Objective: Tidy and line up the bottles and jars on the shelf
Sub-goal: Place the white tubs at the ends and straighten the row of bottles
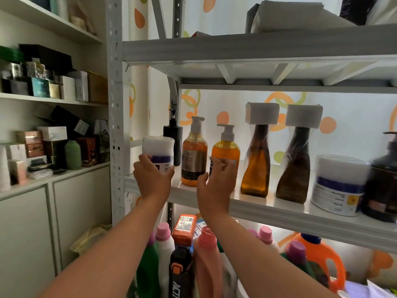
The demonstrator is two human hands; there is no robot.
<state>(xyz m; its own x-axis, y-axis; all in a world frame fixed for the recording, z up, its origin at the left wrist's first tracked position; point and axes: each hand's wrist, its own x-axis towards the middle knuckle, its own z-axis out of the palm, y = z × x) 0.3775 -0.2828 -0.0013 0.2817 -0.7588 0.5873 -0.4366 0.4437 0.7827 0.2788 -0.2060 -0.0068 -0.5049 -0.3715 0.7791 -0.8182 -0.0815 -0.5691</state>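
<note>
On the white metal shelf [268,208] stands a row of toiletries. My left hand [153,178] grips a white jar with a purple band [158,151] at the shelf's left end. My right hand [217,181] wraps around the lower part of an orange pump bottle [226,148]. Between them stands an orange bottle with a gold label [194,157], and behind it a black pump bottle [173,134]. To the right stand two wrapped amber bottles [256,162] [295,166] with white foam caps, a large white jar [338,183] and a dark pump bottle [384,179].
Below the shelf stand several detergent bottles [208,263], including an orange jug [320,257]. The upper shelf [257,48] holds white packages. A grey perforated upright [117,125] borders the left. A cabinet [53,134] with boxes is further left.
</note>
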